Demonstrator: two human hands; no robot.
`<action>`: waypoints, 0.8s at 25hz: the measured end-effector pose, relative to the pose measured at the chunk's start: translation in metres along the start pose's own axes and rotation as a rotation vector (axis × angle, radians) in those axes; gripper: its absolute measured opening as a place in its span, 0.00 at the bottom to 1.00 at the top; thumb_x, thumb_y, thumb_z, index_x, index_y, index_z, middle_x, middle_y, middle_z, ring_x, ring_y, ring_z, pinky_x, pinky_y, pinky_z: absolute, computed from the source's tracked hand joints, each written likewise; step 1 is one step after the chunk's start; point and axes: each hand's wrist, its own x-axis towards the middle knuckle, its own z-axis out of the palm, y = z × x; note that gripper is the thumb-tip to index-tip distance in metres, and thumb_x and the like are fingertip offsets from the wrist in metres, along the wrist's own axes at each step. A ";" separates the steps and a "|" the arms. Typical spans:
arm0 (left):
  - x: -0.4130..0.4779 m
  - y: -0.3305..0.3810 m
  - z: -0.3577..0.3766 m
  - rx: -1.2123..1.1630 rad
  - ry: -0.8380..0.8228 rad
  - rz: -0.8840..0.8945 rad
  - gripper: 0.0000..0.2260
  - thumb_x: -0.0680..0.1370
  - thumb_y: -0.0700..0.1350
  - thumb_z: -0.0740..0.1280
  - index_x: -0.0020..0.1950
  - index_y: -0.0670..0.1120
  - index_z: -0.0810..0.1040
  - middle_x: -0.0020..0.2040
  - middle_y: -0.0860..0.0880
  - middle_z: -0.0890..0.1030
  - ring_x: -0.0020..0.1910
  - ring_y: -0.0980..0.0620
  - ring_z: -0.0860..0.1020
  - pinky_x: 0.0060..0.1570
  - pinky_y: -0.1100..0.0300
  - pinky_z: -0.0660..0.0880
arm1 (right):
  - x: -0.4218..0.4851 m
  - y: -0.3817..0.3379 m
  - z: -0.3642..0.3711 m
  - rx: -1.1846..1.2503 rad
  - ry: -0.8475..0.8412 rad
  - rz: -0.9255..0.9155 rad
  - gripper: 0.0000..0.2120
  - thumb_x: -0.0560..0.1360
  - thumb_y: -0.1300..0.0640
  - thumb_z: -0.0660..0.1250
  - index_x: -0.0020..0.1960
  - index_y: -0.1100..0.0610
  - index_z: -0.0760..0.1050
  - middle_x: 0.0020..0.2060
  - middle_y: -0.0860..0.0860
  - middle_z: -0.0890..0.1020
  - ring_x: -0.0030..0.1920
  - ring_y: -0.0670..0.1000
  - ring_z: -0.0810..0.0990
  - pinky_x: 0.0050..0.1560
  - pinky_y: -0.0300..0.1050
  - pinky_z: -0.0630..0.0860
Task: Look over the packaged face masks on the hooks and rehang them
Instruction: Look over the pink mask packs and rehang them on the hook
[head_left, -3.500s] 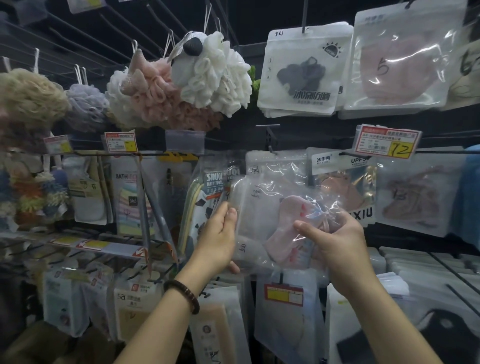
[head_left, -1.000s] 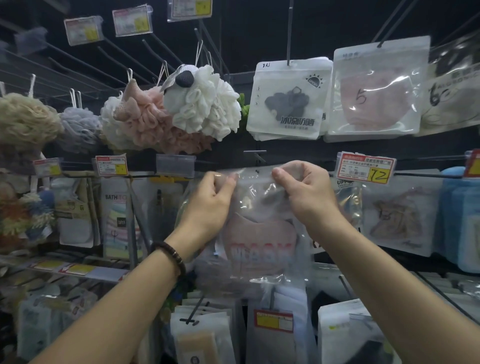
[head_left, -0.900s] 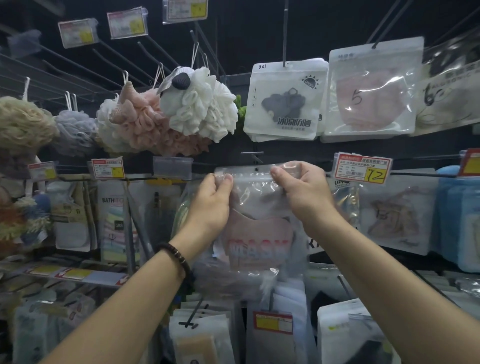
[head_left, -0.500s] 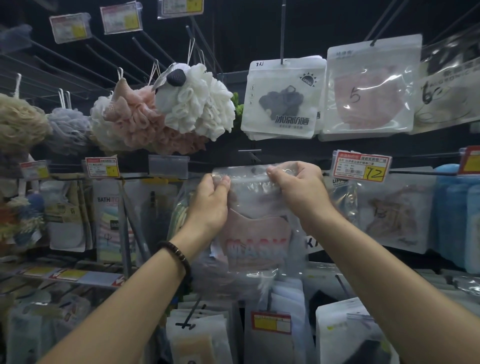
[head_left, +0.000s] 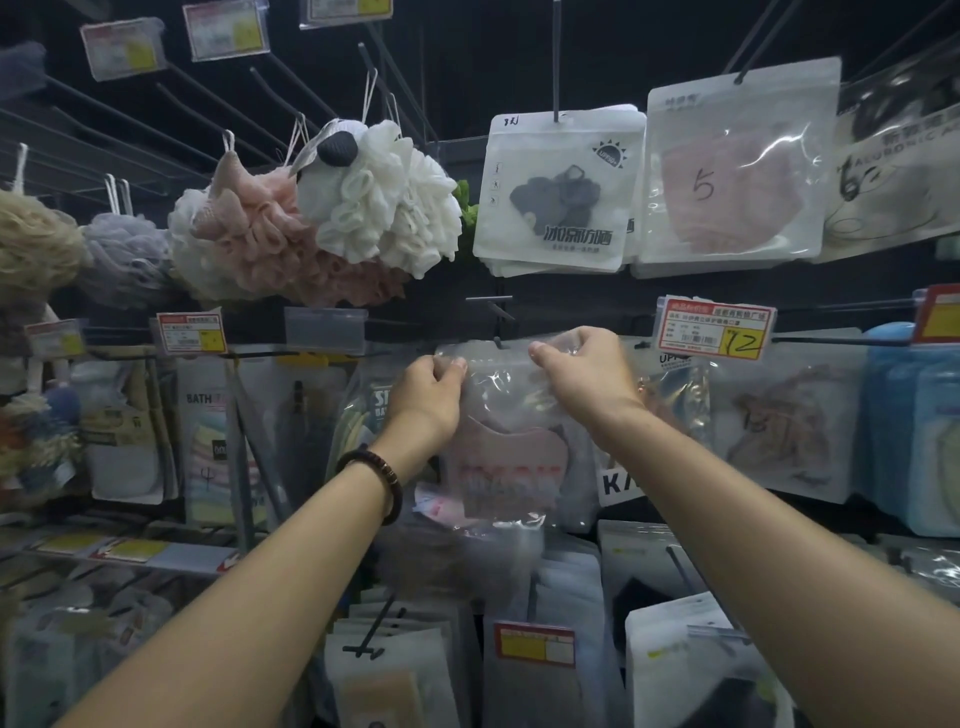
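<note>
A clear plastic pack with a pink face mask (head_left: 506, 462) hangs in front of me at mid-height. My left hand (head_left: 426, 397) pinches its top left corner. My right hand (head_left: 587, 379) pinches its top right corner. The pack's top edge sits at the tip of a black metal hook (head_left: 496, 317) between my hands. Whether the hook passes through the pack's hole is hidden. More packaged masks hang above: a white pack with a dark mask (head_left: 558, 192) and a clear pack marked 5 (head_left: 732, 166).
Bath sponges (head_left: 322, 218) hang at upper left. A red price tag marked 12 (head_left: 714, 330) sticks out right of my right hand. Other mask packs (head_left: 779, 421) hang to the right, and further packs (head_left: 395, 670) fill hooks below. Bath towel packs (head_left: 213, 441) hang left.
I raised the pink mask pack from chest height to the hook and shifted both hands to its top corners. Over the last second the pack has stayed nearly still at the hook.
</note>
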 end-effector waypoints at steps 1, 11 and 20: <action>0.003 0.000 0.001 0.022 0.005 0.003 0.15 0.87 0.55 0.63 0.44 0.49 0.74 0.42 0.51 0.79 0.41 0.51 0.76 0.36 0.56 0.68 | 0.001 0.001 0.000 -0.021 0.001 -0.009 0.09 0.79 0.48 0.74 0.50 0.53 0.80 0.46 0.53 0.87 0.49 0.56 0.88 0.55 0.62 0.86; -0.024 -0.029 -0.021 0.111 0.141 0.155 0.12 0.83 0.52 0.71 0.60 0.49 0.71 0.48 0.54 0.77 0.44 0.55 0.77 0.40 0.62 0.73 | -0.050 0.024 -0.007 -0.394 0.255 -0.507 0.29 0.72 0.59 0.81 0.67 0.57 0.71 0.59 0.52 0.71 0.58 0.53 0.73 0.60 0.47 0.74; -0.076 -0.154 -0.053 0.674 -0.085 0.734 0.07 0.80 0.48 0.74 0.56 0.48 0.80 0.53 0.52 0.79 0.55 0.50 0.77 0.56 0.54 0.78 | -0.164 0.066 0.025 -0.850 -0.492 -0.465 0.11 0.82 0.47 0.64 0.55 0.53 0.79 0.52 0.52 0.82 0.55 0.59 0.81 0.49 0.54 0.79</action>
